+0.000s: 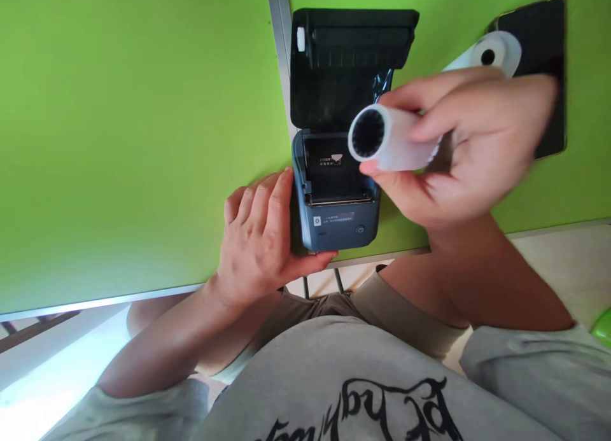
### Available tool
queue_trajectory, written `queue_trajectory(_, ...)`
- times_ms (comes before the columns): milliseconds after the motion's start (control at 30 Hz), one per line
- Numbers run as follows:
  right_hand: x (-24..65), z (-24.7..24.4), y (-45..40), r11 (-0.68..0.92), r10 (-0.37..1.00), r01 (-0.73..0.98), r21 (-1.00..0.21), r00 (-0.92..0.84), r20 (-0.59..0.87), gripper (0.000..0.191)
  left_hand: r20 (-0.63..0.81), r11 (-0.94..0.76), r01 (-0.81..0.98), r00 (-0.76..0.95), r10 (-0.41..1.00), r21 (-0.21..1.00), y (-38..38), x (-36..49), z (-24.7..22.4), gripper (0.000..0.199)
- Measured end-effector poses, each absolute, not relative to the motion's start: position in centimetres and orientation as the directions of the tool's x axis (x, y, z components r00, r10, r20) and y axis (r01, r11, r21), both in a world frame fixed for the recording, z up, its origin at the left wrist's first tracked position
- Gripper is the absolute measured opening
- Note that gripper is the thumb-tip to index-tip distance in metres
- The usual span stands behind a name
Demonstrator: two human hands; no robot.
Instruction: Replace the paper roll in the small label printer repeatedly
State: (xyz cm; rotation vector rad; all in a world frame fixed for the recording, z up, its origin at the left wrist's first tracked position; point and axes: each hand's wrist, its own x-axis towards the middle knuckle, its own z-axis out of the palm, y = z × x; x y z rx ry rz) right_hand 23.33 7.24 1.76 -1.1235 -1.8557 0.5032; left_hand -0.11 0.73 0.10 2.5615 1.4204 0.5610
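A small dark blue label printer (337,228) stands at the near edge of the green table, its black lid (351,53) flipped up and its paper bay (331,177) exposed. My left hand (258,228) grips the printer's left side, with the thumb along its front lower edge. Pinched between the fingers and thumb of my right hand (482,135) is a white paper roll (403,139). The roll's dark hollow core faces left. It hovers over the right part of the bay and hides some of it.
Beyond my right hand, a white roll-like object (508,49) with a dark hole overlaps a black smartphone (551,116). A grey metal strip (279,34) runs across the green table (143,123) behind the printer. A green rounded object (604,329) shows at the right edge.
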Motion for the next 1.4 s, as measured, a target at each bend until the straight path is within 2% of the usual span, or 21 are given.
queue_trajectory(100,22.74,1.65,7.11,0.618,0.774,0.527,-0.584,-0.278,0.569,0.023,0.244,-0.537,0.78,0.479,0.843,0.323,0.72,-0.08,0.1,0.106)
queue_trajectory(333,22.39,1.74,7.17,0.633,0.772,0.509,-0.584,-0.358,0.525,0.011,0.243,-0.525,0.782,0.467,0.85,0.335,0.67,-0.14,0.0,0.107)
queue_trajectory(467,22.36,2.26,6.92,0.663,0.747,0.515,-0.544,-0.404,0.528,0.017,0.242,-0.524,0.781,0.466,0.851,0.339,0.63,-0.11,-0.03,0.108)
queue_trajectory(700,22.15,2.29,7.16,0.688,0.726,0.451,-0.569,-0.405,0.556,0.016,0.242,-0.513,0.771,0.453,0.858,0.377,0.61,-0.11,-0.05,0.109)
queue_trajectory(867,22.26,2.27,7.3,0.665,0.747,0.465,-0.584,-0.425,0.512,0.015,0.237,-0.521,0.78,0.464,0.853,0.347,0.61,-0.12,-0.03,0.108)
queue_trajectory(1167,22.36,2.08,7.59,0.679,0.734,0.466,-0.567,-0.428,0.527,0.01,0.237,-0.517,0.786,0.46,0.856,0.34,0.63,-0.04,-0.03,0.104)
queue_trajectory(1400,22.52,1.98,7.26,0.71,0.703,0.365,-0.602,-0.415,0.577,0.01,0.233,-0.515,0.765,0.459,0.857,0.387,0.62,-0.09,-0.02,0.105)
